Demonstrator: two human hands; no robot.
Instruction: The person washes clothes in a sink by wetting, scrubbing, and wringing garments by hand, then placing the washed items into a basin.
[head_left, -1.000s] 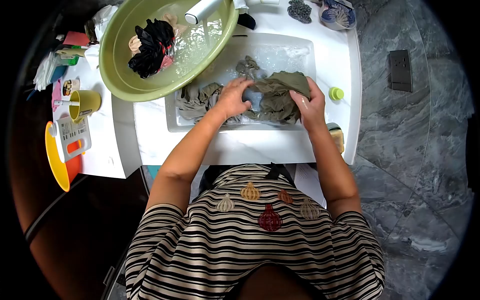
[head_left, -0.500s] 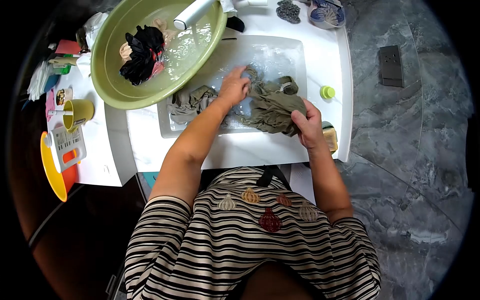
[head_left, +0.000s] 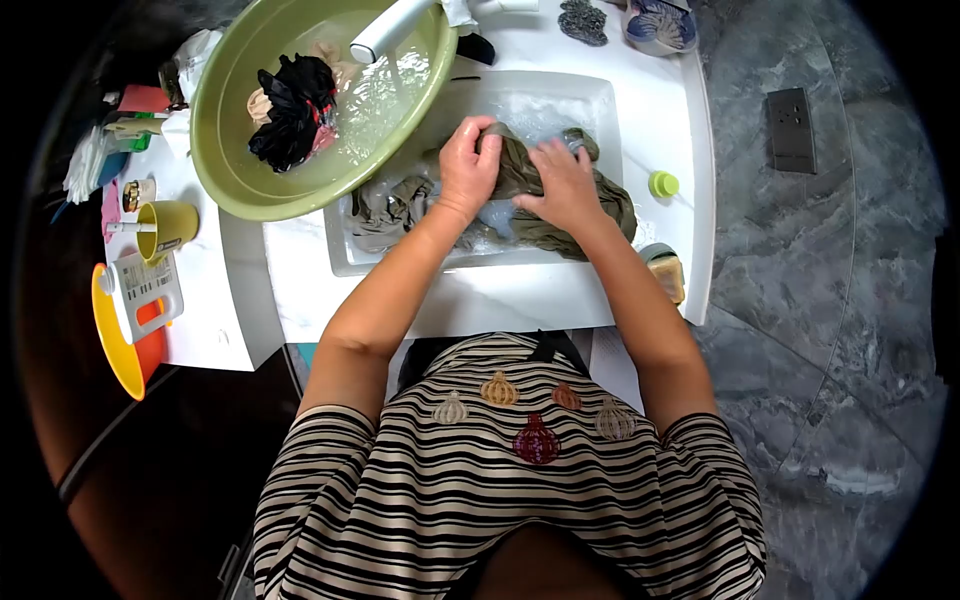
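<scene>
Wet olive-green clothing (head_left: 590, 222) lies bunched in the soapy water of a white sink (head_left: 613, 130). My left hand (head_left: 468, 165) is closed on the edge of this clothing, near the sink's middle. Close beside it, my right hand (head_left: 562, 187) rests over the cloth with fingers apart, slightly blurred. A greyish-olive cloth (head_left: 392, 212) lies at the sink's left side, partly under water. Foam and the hands hide part of the clothing.
A large green basin (head_left: 235, 195) of water overlaps the sink's left side, with black clothing (head_left: 292, 110) inside. A white faucet (head_left: 393, 28) reaches over it. On the right are a green cap (head_left: 663, 184) and a soap dish (head_left: 664, 272). A yellow cup (head_left: 172, 228) stands left.
My right hand has moved left and inward, leaving the right end of the clothing, which has dropped lower into the sink. My left hand has closed on the cloth.
</scene>
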